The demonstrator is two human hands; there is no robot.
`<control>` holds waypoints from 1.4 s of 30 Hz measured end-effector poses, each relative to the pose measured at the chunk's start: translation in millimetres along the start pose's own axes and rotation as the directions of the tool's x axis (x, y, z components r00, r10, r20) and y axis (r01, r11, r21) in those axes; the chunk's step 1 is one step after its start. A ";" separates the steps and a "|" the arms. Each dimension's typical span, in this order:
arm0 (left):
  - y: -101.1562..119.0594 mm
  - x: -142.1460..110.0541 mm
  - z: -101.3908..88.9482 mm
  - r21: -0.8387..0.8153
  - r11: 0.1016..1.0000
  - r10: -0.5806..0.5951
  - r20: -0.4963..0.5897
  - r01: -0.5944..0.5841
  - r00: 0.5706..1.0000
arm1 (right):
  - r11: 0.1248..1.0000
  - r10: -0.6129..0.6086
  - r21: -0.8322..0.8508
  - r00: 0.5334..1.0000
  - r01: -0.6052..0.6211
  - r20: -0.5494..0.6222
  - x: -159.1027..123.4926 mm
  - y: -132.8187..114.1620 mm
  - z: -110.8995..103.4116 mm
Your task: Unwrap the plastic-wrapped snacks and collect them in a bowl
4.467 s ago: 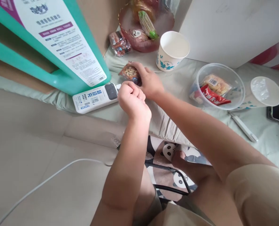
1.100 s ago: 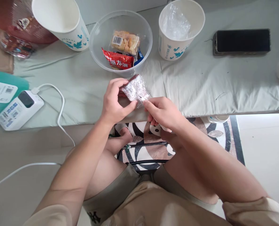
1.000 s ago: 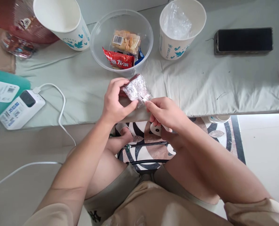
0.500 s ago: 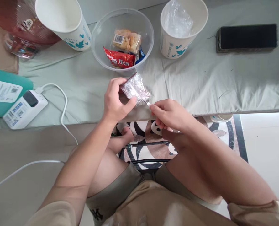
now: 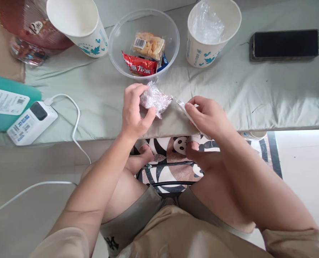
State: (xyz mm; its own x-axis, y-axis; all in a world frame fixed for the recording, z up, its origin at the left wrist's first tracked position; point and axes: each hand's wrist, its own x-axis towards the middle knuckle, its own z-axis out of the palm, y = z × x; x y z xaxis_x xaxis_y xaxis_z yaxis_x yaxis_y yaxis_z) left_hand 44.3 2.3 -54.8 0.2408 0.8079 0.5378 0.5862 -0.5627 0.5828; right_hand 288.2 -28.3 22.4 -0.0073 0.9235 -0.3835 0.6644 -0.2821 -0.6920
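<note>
A small packet in crinkled clear plastic wrap (image 5: 158,99) lies on the cloth-covered table near its front edge. My left hand (image 5: 133,111) holds it from the left, fingers on the far side and thumb on the near side. What is inside the wrap is hard to make out. My right hand (image 5: 208,115) is closed around a slim white utility knife (image 5: 185,109). Its metal tip points up and left, just apart from the packet's right end. Behind the packet stands a clear plastic bowl (image 5: 118,59) with a red snack packet (image 5: 140,65) and a bagged pastry (image 5: 149,46) in it.
Paper cups stand on both sides of the bowl: a left cup (image 5: 91,39) and a right cup (image 5: 202,53) holding clear plastic. A phone (image 5: 284,43) lies far right. At left are a white power bank (image 5: 32,123) with a cable (image 5: 76,125) and a green jug (image 5: 11,102).
My right hand has drawn the utility knife away from the wrapped packet, to the right. My left hand stays at the packet, which has turned slightly and looks more crumpled.
</note>
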 end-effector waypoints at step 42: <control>11.3 19.5 -10.2 -0.153 0.930 -0.346 -0.068 0.333 0.936 | 0.860 -0.488 0.098 0.864 0.500 -0.122 9.5 -5.2 63.3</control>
State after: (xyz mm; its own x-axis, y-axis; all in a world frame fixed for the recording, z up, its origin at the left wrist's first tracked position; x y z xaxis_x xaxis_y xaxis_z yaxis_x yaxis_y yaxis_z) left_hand 47.7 9.9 -31.5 -0.0303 0.9389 0.3429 0.5070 -0.2812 0.8148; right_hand 237.4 -34.5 -16.4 -0.2391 0.9676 0.0812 0.4947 0.1934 -0.8473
